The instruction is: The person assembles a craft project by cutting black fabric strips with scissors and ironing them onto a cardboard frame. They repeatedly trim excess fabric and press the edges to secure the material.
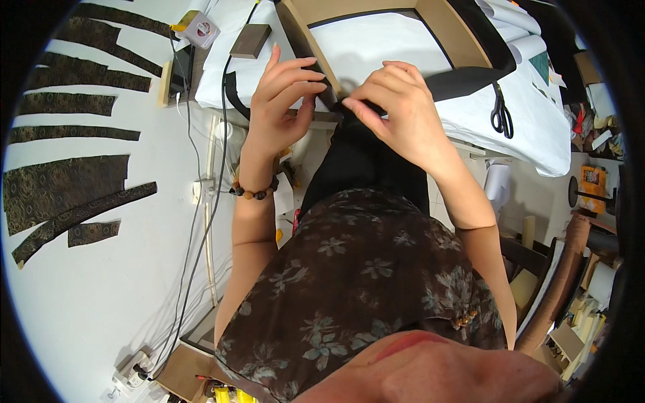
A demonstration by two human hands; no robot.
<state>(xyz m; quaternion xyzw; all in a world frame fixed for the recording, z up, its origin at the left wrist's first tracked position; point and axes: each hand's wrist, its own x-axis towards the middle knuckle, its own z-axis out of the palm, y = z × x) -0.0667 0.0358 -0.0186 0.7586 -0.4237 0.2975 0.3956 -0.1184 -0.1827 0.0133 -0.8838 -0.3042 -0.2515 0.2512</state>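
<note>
A large open box frame of tan board (386, 9), partly covered in black sheet material, lies on the white-covered table with one corner toward me. A loose flap of black strip (467, 82) runs out from the near side, behind my right hand. My right hand (406, 111) is closed at that corner, thumb and forefinger pinching the black strip there. Just left of the corner, my left hand (282, 104) is open, its fingers spread and curved beside the box's outer wall. Whether its fingertips touch the wall is unclear. A beaded bracelet circles my left wrist.
Black scissors (501, 114) lie right of the box. A dark rectangular block (250, 41) and a white bottle (196, 29) stand left of it. Cables (222, 144) hang down the left side. Patterned fabric pieces (67, 188) are on the white wall; paper rolls (524, 48) lie far right.
</note>
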